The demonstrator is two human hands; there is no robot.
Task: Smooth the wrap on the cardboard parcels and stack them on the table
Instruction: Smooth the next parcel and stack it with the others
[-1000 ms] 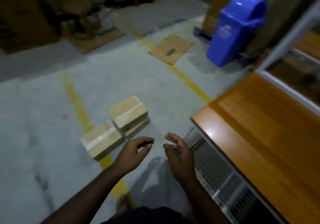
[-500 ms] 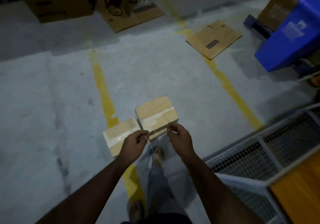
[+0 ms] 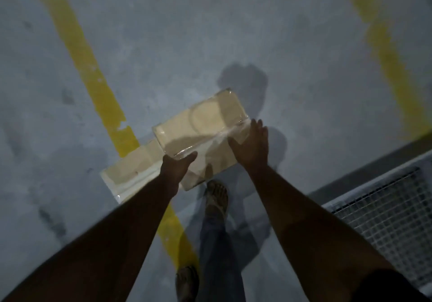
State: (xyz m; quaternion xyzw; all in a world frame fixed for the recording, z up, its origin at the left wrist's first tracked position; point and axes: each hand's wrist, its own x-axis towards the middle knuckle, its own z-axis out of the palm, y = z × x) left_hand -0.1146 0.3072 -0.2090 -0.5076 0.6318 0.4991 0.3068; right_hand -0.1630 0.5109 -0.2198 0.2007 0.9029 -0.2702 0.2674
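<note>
Both wrapped cardboard parcels sat on the grey concrete floor (image 3: 210, 32), not on any table, which was out of view; the nearer parcel (image 3: 203, 135) lay beside a yellow floor line (image 3: 93, 77), and a second parcel (image 3: 131, 173) lay touching or just beside its lower-left end, partly across that line. The left hand (image 3: 175, 166) was spread at the near corner of the nearer parcel, thumb out along the glossy film, while the right hand (image 3: 251, 146) lay flat with fingers extended against its right end; neither hand had closed round anything, and whether the palms pressed the wrap could not be told. The step in hand looked like reaching to take hold of the nearer parcel. The next move probably called for clamping both ends firmly, since the film looked slippery, then lifting it level
</note>
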